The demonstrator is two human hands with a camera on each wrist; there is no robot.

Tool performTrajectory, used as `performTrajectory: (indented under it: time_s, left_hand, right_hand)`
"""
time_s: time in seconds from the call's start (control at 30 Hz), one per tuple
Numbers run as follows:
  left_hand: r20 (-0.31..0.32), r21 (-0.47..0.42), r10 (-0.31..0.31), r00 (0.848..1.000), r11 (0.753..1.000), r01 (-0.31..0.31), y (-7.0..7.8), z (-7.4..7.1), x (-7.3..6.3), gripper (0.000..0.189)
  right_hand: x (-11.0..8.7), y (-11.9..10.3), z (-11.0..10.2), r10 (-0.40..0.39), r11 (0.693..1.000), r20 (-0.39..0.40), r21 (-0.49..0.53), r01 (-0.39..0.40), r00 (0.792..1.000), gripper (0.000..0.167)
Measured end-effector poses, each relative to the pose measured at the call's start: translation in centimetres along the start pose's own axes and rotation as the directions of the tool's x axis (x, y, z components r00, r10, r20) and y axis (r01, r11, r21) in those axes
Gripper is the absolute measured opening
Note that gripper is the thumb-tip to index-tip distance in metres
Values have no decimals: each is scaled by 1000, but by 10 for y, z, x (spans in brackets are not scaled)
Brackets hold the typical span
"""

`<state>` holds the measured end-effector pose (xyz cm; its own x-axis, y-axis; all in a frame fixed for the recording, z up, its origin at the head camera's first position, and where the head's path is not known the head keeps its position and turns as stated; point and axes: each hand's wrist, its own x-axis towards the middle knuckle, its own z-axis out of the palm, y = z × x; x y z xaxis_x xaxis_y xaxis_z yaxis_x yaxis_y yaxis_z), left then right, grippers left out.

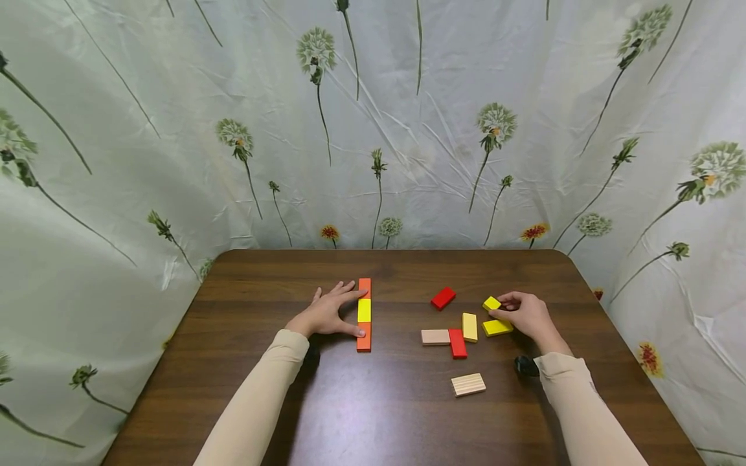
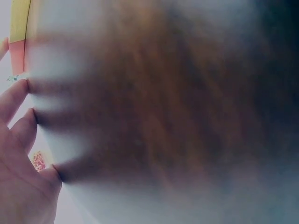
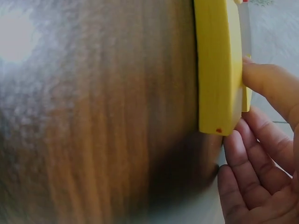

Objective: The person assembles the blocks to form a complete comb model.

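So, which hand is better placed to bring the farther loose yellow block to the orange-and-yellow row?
Probably the right hand: it pinches the farther loose yellow block, while the left hand is well away, touching the orange-and-yellow row.

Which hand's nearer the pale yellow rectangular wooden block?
Right. The right hand sits just right of the pale yellow rectangular wooden block, not touching it; the left hand is well off to its left.

fingers (image 2: 15, 96): left edge | yellow block (image 2: 19, 21) against reddish block (image 2: 17, 55) | tabletop (image 2: 163, 93) blurred
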<state>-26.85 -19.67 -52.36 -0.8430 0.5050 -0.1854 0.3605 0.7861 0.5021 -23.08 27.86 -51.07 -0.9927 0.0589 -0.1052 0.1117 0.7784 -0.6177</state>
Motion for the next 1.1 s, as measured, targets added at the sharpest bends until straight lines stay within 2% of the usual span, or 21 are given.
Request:
performTrajectory:
  time_s: [0.27,0.73,0.93,1.1]
  left_hand:
    - [-8,3,-4,1000,1000,4,1,0,0,102]
    - [-8,10,-10,1000,1000,10,2,-2,0,103]
    - [-5,9,-24,1000,1000,24,4,-3,3,104]
    - [4,13,-30,1000,999,30,6,-4,3,103]
  right_hand:
    - [0,2,2,14,1000,-24,4,-14,1000,42]
    - [-4,6,3,-33,999,-53,-1,33,998,40]
    - [-9,0,3,-38,999,-69,18,40,997,40]
    - [-14,-9,2,-79,996,-76,43,83,994,42]
